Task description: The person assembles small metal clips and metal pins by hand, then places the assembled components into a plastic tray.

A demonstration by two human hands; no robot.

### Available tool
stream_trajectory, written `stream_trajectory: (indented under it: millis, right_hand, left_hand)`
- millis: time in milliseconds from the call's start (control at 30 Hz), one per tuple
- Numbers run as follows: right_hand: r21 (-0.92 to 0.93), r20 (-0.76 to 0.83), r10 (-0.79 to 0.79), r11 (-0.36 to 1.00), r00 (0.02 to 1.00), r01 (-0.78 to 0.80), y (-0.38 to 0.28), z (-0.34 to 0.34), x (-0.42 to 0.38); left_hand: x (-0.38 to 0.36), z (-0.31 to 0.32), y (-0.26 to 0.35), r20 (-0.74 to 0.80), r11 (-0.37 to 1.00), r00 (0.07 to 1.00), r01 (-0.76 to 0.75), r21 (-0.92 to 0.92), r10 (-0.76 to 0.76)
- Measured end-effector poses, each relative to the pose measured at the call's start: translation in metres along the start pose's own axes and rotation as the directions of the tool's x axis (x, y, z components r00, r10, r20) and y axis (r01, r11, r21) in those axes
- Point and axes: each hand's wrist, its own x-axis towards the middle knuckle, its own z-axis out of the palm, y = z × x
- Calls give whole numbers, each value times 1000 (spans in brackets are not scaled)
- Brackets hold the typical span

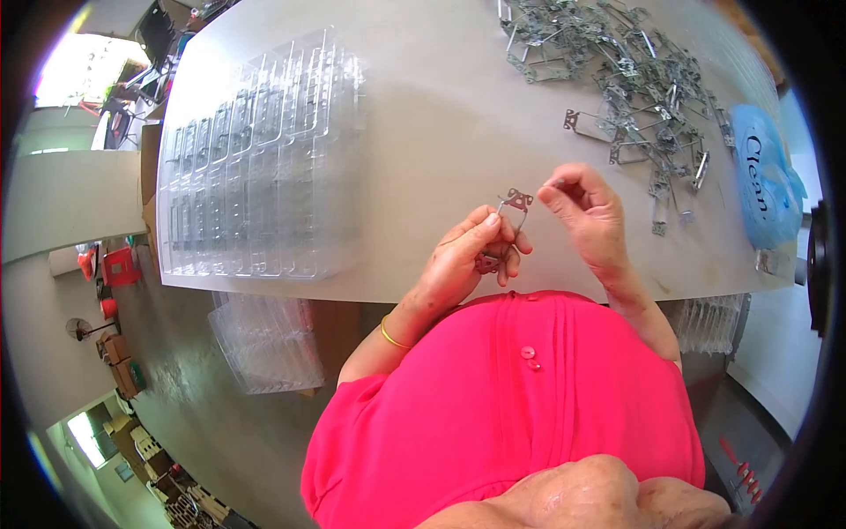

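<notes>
My left hand [467,253] is closed round a small metal bracket [517,200], a thin frame with cut-out end plates. One end plate stands up above the thumb and the other shows below the fingers. Just right of the bracket and apart from it, my right hand [589,216] is raised with thumb and forefinger drawn together in a pinch. A tiny dark spot shows at its fingertips, too small to name. Beyond the right hand, a tangled pile of similar metal brackets [627,66] lies on the table [432,106].
Stacked clear plastic trays [256,167] with compartments stand on the table's left side. A blue plastic bag [765,176] marked "Clean" lies at the right edge. More clear trays [269,339] sit below the table at left, others [712,324] at right.
</notes>
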Motion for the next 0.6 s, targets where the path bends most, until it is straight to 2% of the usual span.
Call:
stream_trajectory:
  millis: [167,233,267,333,467,533,600]
  right_hand:
    - [-20,-87,-51,999,995,50,-21,9,-6]
    - [-67,-118,-219,975,969,212,-21,16,-7]
    - [-65,-116,-217,975,969,211,-19,17,-7]
    - [-183,-45,-356,922,934,342,-15,16,-7]
    - [-200,-1,-354,916,935,347,-16,18,-5]
    - [-263,11,-401,882,916,390,-15,17,-3]
    - [-224,-12,-393,897,919,381,-13,17,-5]
  left_hand:
    - [2,7,2,-13,1000,1000,16,4,-15]
    - [-2,10,7,-52,999,998,35,20,-34]
    - [-2,12,7,-71,996,997,43,74,-38]
    - [-2,15,6,-82,991,996,55,124,-45]
    - [-6,18,10,-108,974,994,40,222,-16]
    - [-6,19,9,-110,968,994,38,250,-10]
    - [-6,17,8,-113,966,994,26,257,3]
